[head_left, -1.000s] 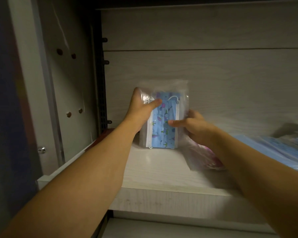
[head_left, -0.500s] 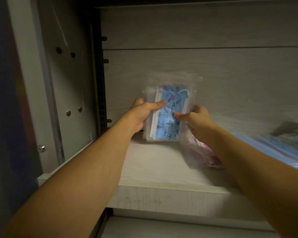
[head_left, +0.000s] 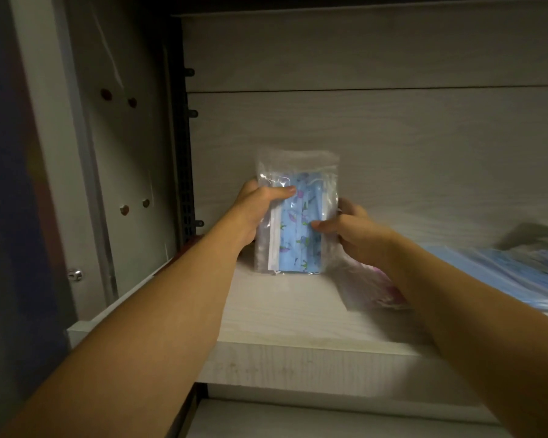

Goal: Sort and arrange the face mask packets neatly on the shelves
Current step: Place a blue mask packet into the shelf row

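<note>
The blue mask packet [head_left: 293, 216] stands upright at the far left of the shelf [head_left: 298, 317], its long axis vertical, pinched between the left hand [head_left: 260, 205] and the right hand [head_left: 348, 230], both equally near.

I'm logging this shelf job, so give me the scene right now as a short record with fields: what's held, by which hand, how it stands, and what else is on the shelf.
held: blue packet
left hand: grips its left edge, thumb across the front
right hand: grips its right edge, thumb on the front
pose: upright, bottom edge at the shelf, near the back wall
beside it: pink packet lying flat, partly under the right arm
far right: blue pile, blurred
</note>
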Demonstrator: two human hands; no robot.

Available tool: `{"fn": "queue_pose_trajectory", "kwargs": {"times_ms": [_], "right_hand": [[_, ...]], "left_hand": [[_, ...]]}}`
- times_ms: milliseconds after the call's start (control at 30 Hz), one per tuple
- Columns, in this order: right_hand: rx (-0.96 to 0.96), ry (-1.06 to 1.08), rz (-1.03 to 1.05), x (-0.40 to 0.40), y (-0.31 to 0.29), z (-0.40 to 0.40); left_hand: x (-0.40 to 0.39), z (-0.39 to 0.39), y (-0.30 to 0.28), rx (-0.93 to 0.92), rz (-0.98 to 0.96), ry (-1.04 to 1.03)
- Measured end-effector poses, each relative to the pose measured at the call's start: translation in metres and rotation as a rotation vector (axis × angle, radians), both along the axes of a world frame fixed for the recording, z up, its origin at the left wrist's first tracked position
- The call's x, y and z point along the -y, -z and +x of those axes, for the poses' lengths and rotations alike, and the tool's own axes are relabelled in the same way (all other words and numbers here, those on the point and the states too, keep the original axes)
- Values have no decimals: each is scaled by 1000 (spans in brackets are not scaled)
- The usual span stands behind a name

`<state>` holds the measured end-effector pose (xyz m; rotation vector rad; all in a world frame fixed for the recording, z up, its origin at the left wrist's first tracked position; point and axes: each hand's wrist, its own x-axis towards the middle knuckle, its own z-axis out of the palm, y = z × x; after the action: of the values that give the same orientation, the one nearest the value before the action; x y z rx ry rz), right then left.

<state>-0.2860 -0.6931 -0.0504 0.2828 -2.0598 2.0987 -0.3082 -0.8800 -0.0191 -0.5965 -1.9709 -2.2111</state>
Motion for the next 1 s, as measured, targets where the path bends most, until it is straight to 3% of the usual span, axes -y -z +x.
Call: {"fn": "queue_pose_trajectory", "kwargs": {"times_ms": [333,533,1000], "right_hand": [[-199,155,32,6,-4,-5],[-72,33,60,1,1,-3],[-53,97,168,4,4,4]], "left_hand": [[-9,8,-3,-175,77,-89],[-7,5,-2,-176,107,-126],[1,4,-7,-191,227,-100]]}}
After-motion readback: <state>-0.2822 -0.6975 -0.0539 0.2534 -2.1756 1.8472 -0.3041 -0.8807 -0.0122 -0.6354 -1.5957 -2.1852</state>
